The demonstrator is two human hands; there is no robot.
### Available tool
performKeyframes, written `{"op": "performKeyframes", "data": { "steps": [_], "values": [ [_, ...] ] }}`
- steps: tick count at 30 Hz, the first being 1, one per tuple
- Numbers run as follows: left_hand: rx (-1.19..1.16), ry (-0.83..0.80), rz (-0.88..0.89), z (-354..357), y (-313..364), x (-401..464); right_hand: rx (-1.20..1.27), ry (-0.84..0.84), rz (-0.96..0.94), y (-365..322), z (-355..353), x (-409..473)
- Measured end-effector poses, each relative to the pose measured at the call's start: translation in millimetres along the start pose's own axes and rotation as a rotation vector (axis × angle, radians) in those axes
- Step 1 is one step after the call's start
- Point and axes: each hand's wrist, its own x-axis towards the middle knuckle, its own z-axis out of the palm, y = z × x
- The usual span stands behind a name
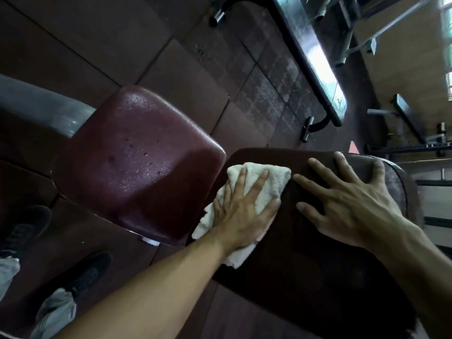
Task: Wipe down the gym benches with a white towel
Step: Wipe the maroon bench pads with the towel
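Your left hand (241, 211) lies flat, fingers straight and spread, pressing the white towel (264, 182) onto the dark back pad (318, 265) of the bench; the towel bunches under your palm and sticks out past your fingertips and behind your wrist; your right hand (352, 206) rests just beside it on the same pad, fingers straight and splayed, holding nothing; its fingertips reach toward the pad's far edge; to the left of your left hand sits the maroon seat pad (137, 162), glossy, with small specks on it; beyond both hands another bench (315, 57) stands on the dark tiled floor (97, 40); below your left forearm your black shoes (85, 275) show.
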Motion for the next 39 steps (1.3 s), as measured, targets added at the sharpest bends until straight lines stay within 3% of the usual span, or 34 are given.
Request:
{"op": "performKeyframes", "data": {
  "steps": [5, 9, 15, 20, 30, 35, 39],
  "values": [
    [0.033, 0.047, 0.067, 8.7, -8.7, -38.0, 0.024, 0.057, -0.048, 3.3, 5.1, -1.8],
    [0.014, 0.021, 0.080, 6.1, -7.4, -7.0, 0.023, 0.053, -0.041, 6.2, 4.2, 1.8],
    [0.037, 0.011, 0.160, -7.2, 14.8, 70.5, 0.023, 0.209, 0.002, 7.3, 14.5, 0.0],
    [-0.018, 0.094, 0.286, 1.8, 7.8, 36.0, 0.050, 0.210, -0.013, 7.7, 19.9, -1.1],
    [0.050, 0.014, 0.066, -8.7, 11.3, 101.1, -0.031, 0.145, -0.066, 9.6, 5.8, 19.7],
    [-0.014, 0.032, 0.004, -6.0, -4.5, 63.6, -0.019, -0.018, -0.097, 3.9, -7.0, 25.9],
    [0.011, 0.042, -0.062, 0.9, -28.6, 40.0, -0.010, -0.011, -0.090, 6.0, -5.9, 23.8]
  ]
}}
